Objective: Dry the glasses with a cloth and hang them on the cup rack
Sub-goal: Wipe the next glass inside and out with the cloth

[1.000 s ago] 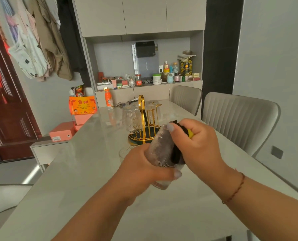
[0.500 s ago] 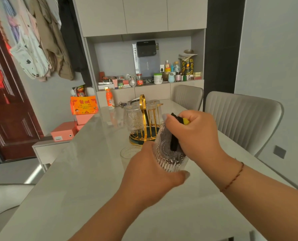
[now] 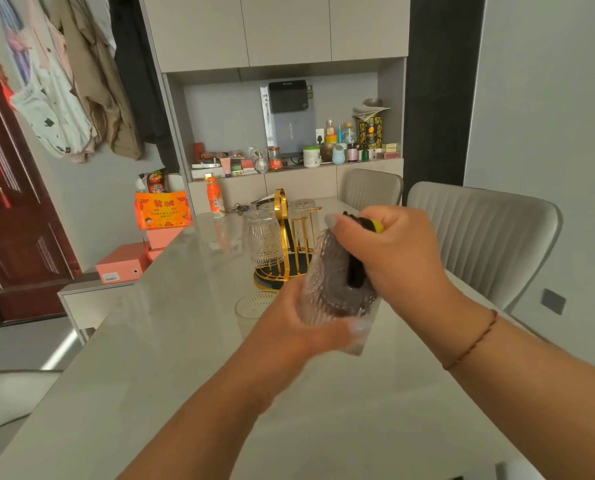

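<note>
1. The left hand was curled round the base end of a ribbed glass, which it held tilted above the bench in front of the gold cup rack.
2. The right hand was closed on a dark cloth with a yellow edge, and had the cloth pushed down into the mouth of the glass.
3. Doing this step well would probably mean turning the glass against the cloth, with the left hand's grip low and firm so the wet ribbed wall could not slip, and working the cloth right to the bottom.
4. The outside looked as though it needed wiping too before the glass went mouth-down on a free peg.
5. Two glasses already hung inverted on the rack: one at the left and one further back.
6. Another glass stood upright on the bench just beside the left hand, apparently waiting its turn.
7. The held glass was blurred, so whether any water remained inside could not be told.
8. The right hand's fingers inside the glass were hidden by the cloth and the patterned wall.
9. The rack's right side was covered by the right hand, so its free pegs could not be counted.
</note>
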A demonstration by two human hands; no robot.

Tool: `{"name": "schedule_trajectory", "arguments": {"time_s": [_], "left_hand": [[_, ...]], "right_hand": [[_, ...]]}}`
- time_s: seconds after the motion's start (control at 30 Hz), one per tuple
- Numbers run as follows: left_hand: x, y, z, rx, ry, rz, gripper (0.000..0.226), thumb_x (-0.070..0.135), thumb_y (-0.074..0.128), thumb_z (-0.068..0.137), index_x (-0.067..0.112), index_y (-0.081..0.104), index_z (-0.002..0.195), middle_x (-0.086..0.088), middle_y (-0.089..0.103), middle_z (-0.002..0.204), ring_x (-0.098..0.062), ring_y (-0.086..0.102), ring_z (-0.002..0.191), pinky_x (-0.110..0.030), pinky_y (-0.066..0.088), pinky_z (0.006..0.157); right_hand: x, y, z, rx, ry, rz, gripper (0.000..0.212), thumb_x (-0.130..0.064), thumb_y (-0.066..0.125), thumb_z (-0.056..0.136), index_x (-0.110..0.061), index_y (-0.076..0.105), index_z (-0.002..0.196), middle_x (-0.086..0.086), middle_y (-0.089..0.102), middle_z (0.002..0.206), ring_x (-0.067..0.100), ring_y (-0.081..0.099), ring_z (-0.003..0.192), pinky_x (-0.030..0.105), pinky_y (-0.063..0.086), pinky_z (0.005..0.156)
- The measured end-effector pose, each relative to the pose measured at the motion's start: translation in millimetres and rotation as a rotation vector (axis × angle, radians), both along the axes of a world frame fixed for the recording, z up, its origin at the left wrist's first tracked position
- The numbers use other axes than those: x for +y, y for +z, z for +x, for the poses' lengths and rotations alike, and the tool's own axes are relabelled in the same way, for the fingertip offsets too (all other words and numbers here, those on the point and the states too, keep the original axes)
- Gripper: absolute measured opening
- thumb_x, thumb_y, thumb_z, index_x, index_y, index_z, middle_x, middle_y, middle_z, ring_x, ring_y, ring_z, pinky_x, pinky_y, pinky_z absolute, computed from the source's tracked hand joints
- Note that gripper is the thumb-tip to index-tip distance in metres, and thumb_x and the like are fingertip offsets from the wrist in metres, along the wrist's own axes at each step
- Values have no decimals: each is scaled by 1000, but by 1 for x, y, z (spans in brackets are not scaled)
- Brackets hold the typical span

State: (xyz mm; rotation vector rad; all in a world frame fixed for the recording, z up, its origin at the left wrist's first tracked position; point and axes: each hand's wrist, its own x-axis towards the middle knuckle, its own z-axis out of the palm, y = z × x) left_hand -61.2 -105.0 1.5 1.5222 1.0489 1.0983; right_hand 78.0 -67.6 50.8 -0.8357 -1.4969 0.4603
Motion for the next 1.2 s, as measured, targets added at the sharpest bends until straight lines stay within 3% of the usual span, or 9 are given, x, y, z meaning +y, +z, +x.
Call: {"name": "schedule_trajectory", "arguments": {"time_s": [0.07, 0.13, 0.3, 0.4, 0.47, 0.57, 0.7, 1.0, 1.2], "left_hand": [[-3, 2, 7, 263, 221, 206, 85, 57, 82, 39, 34, 55, 116, 16, 70, 107, 1, 67, 95, -27, 56, 82], [-4, -2, 8, 242, 236, 263, 74, 51, 81, 40, 32, 61, 108, 14, 72, 98, -3, 68, 88, -25, 56, 69], [-4, -5, 3, -433, -292, -54, 57, 24, 84, 45, 10, 77, 100, -8, 75, 91, -21, 72, 78, -31, 58, 65], [-2, -12, 4, -674, -544, -216, 64, 33, 91, 51, 4, 73, 105, -18, 69, 92, -30, 68, 79, -43, 55, 76], [1, -11, 2, -563, -491, -206, 71, 40, 89, 53, 5, 70, 112, -19, 70, 100, -33, 70, 87, -44, 55, 85], [2, 2, 4, -30, -39, 53, 90, 53, 85, 41, 29, 58, 122, 6, 71, 114, -11, 69, 105, -25, 55, 83], [1, 10, 14, 333, 165, 335, 66, 58, 82, 44, 43, 56, 103, 18, 70, 102, 6, 66, 91, -17, 54, 72], [2, 6, 4, -209, -379, -5, 70, 30, 79, 65, 8, 60, 129, -16, 66, 120, -32, 62, 111, -47, 50, 93], [11, -4, 3, -297, -425, -164, 64, 47, 91, 38, 17, 80, 93, -6, 74, 90, -20, 71, 83, -38, 57, 82]], "right_hand": [[-3, -4, -6, -103, -137, 53, 49, -36, 70, 78, 7, 54, 60, 22, 48, 53, 35, 45, 50, 36, 43, 43], [-4, -8, -8, -134, -130, 85, 51, -38, 73, 76, 6, 53, 59, 24, 50, 55, 36, 49, 52, 38, 43, 43], [-1, -6, 2, 188, 342, -48, 62, -43, 72, 63, 13, 45, 61, 18, 36, 56, 23, 39, 54, 29, 36, 50], [-1, -5, 3, 284, 493, -116, 40, -39, 70, 62, -3, 54, 59, 0, 46, 51, 10, 48, 49, 20, 42, 47], [-1, -3, 6, 259, 433, -100, 37, -35, 74, 66, -5, 54, 55, 1, 44, 50, 9, 45, 47, 18, 40, 46], [-1, -3, 9, 27, 90, 19, 54, -36, 73, 76, 11, 51, 59, 25, 44, 54, 23, 41, 47, 29, 36, 42], [-6, -9, 1, -174, -81, 168, 55, -53, 61, 70, 0, 55, 55, 16, 53, 50, 28, 51, 48, 40, 42, 42], [-1, -7, 16, 202, 526, -23, 51, -43, 80, 56, -1, 51, 54, 8, 40, 51, 21, 41, 48, 24, 38, 46], [0, -13, 20, 604, 626, -213, 30, -48, 79, 51, -20, 73, 61, -4, 68, 62, 11, 66, 64, 30, 58, 65]]}}
